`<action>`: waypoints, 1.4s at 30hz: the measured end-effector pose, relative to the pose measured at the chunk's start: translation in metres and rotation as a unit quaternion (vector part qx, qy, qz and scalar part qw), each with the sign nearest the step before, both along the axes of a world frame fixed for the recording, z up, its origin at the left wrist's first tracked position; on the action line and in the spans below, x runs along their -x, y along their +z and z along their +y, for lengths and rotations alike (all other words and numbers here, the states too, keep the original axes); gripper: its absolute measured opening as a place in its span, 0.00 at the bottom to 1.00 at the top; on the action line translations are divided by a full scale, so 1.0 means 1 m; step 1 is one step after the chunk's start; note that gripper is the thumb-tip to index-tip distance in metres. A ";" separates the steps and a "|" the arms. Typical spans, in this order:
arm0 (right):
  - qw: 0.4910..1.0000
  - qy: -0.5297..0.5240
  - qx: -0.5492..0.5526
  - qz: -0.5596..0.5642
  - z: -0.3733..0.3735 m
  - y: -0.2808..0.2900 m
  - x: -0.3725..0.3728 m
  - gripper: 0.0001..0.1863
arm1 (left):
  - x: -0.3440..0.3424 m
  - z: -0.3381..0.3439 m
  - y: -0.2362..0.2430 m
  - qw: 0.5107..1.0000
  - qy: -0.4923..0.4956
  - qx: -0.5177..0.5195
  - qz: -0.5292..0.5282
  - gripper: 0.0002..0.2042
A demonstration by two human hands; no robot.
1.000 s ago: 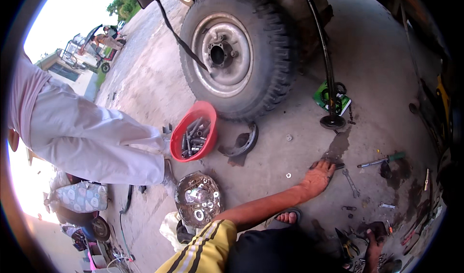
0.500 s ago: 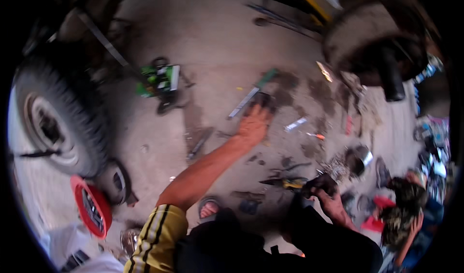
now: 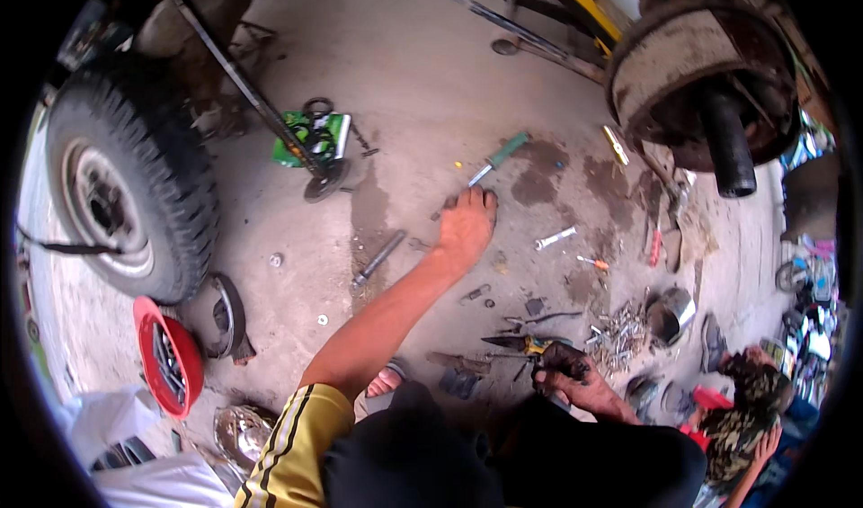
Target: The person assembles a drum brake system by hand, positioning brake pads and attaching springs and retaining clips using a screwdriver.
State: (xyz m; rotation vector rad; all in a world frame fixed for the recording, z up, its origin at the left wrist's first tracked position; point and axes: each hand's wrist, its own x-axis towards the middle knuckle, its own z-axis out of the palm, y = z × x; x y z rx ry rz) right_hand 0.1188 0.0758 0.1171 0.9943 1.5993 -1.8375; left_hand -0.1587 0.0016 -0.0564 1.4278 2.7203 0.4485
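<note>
My left hand (image 3: pixel 466 225) lies palm down on the oil-stained concrete, arm stretched forward, holding nothing. Its fingertips are just short of a green-handled screwdriver (image 3: pixel 496 158) lying on the ground. A steel bolt (image 3: pixel 378 257) lies to the left of the wrist. My right hand (image 3: pixel 564 370), black with grease, is low and close to my body. Its fingers curl around the yellow handles of a pair of pliers (image 3: pixel 520 342) whose jaws point left. A small wrench (image 3: pixel 556 236) lies between the two hands.
A big tyre (image 3: pixel 135 184) stands at the left, with a red bowl (image 3: pixel 168 357) of tools and a chrome hubcap (image 3: pixel 241 432) below it. A green box (image 3: pixel 310 139) lies behind. A rusty brake drum (image 3: pixel 710 85) is at the upper right, a metal cup (image 3: pixel 670 315) beside loose bolts, and another person (image 3: pixel 757 402) crouches at the lower right.
The view has swung from the tyre to the right. My left hand has slid forward over the concrete toward the green-handled screwdriver. My right hand has come into view.
</note>
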 end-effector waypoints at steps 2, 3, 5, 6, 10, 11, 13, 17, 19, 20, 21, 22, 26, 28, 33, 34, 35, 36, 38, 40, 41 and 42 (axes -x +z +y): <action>0.998 0.042 -0.042 -0.011 0.005 -0.007 0.000 0.07 | -0.010 -0.020 0.004 1.000 0.005 -0.002 -0.014 0.21; 0.999 0.026 -0.020 -0.016 0.006 -0.011 0.001 0.07 | -0.015 -0.034 0.010 1.000 0.012 0.007 -0.027 0.23; 0.999 -0.013 0.020 -0.032 0.007 -0.014 -0.001 0.08 | -0.025 -0.058 0.018 0.998 0.029 0.019 -0.046 0.25; 0.999 -0.029 0.019 -0.028 0.007 -0.019 -0.008 0.07 | -0.031 -0.069 0.021 0.998 0.037 0.023 -0.051 0.26; 0.995 -0.075 0.031 0.060 0.011 -0.032 -0.021 0.08 | -0.039 -0.080 0.035 0.992 0.062 0.081 -0.077 0.27; 0.993 -0.099 0.037 0.050 0.013 -0.030 -0.022 0.08 | -0.042 -0.082 0.036 0.991 0.068 0.085 -0.077 0.27; 0.988 -0.150 0.038 0.025 0.014 -0.017 -0.025 0.08 | -0.046 -0.081 0.036 0.990 0.076 0.083 -0.082 0.28; 0.980 -0.188 0.014 0.057 0.027 -0.029 -0.058 0.11 | -0.065 -0.074 0.014 0.997 0.052 0.039 -0.030 0.29; 0.972 -0.215 -0.015 0.097 0.027 -0.027 -0.065 0.11 | -0.077 -0.067 0.012 0.998 0.045 0.042 0.009 0.30; 0.966 -0.228 -0.029 0.116 0.027 -0.026 -0.067 0.11 | -0.081 -0.062 0.012 0.997 0.036 0.067 0.009 0.28; 0.968 -0.219 -0.030 0.119 0.028 -0.029 -0.072 0.13 | -0.082 -0.061 0.014 0.997 0.033 0.066 0.007 0.28; 0.970 -0.209 -0.031 0.121 0.031 -0.033 -0.078 0.14 | -0.081 -0.062 0.016 0.997 0.032 0.066 0.006 0.28; 0.973 -0.189 -0.026 0.130 0.033 -0.032 -0.073 0.15 | -0.084 -0.070 0.030 0.994 0.049 0.088 -0.048 0.26; 0.974 -0.181 -0.033 0.135 0.030 -0.027 -0.065 0.14 | -0.093 -0.077 0.029 0.994 0.058 0.078 -0.052 0.28; 0.974 -0.175 -0.056 0.134 0.029 -0.026 -0.060 0.12 | -0.115 -0.087 0.020 0.996 0.073 0.032 -0.038 0.32; 0.972 -0.176 -0.045 0.149 0.032 -0.034 -0.064 0.12 | -0.119 -0.088 0.020 0.995 0.077 0.033 -0.045 0.32; 0.972 -0.185 -0.044 0.137 0.033 -0.034 -0.068 0.12 | -0.124 -0.088 0.021 0.995 0.081 0.035 -0.053 0.32; 0.972 -0.193 -0.043 0.127 0.034 -0.035 -0.071 0.12 | -0.125 -0.088 0.023 0.994 0.085 0.036 -0.058 0.32; 0.967 -0.227 -0.025 0.113 0.034 -0.034 -0.070 0.14 | -0.127 -0.085 0.029 0.994 0.079 0.033 -0.073 0.28; 0.965 -0.233 -0.021 0.122 0.032 -0.026 -0.062 0.16 | -0.129 -0.086 0.029 0.993 0.078 0.030 -0.082 0.26; 0.964 -0.235 -0.018 0.126 0.032 -0.024 -0.058 0.18 | -0.130 -0.087 0.029 0.993 0.079 0.028 -0.081 0.26; 0.962 -0.240 -0.018 0.130 0.032 -0.025 -0.058 0.19 | -0.130 -0.088 0.029 0.993 0.078 0.026 -0.080 0.26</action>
